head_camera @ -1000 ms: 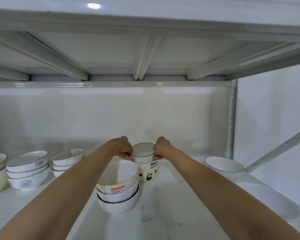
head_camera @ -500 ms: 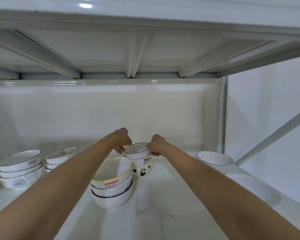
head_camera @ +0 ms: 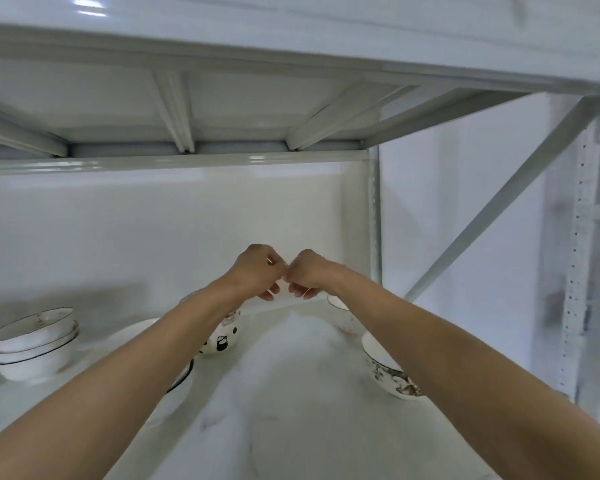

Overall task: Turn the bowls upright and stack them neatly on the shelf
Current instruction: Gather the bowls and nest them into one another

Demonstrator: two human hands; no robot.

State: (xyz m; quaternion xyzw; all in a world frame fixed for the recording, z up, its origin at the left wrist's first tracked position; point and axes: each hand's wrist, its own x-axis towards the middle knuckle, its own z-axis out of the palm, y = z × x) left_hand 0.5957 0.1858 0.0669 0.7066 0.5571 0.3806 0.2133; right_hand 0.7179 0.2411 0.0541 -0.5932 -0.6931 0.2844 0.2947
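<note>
White bowls sit stacked lower left as both hands, left hand point(head_camera: 257, 268) and right hand point(head_camera: 307, 271), have lifted off the panda bowl point(head_camera: 222, 339), fingers curled, holding nothing.

Pale grey metal shelving unit point(head_camera: 291, 46) filling the view, seen from inside one bay. Overhead, underside of the upper shelf point(head_camera: 239, 98), ribbed with angled stiffening bars. Glossy back panel point(head_camera: 153, 230) behind, catching soft reflections. Bright ceiling-light glare point(head_camera: 89, 5) on the top edge at upper left. Marbled white shelf board point(head_camera: 291, 410) below. On the right, perforated upright post point(head_camera: 581, 271) and diagonal brace point(head_camera: 499, 209), plain white wall point(head_camera: 447, 220) beyond them.
</note>
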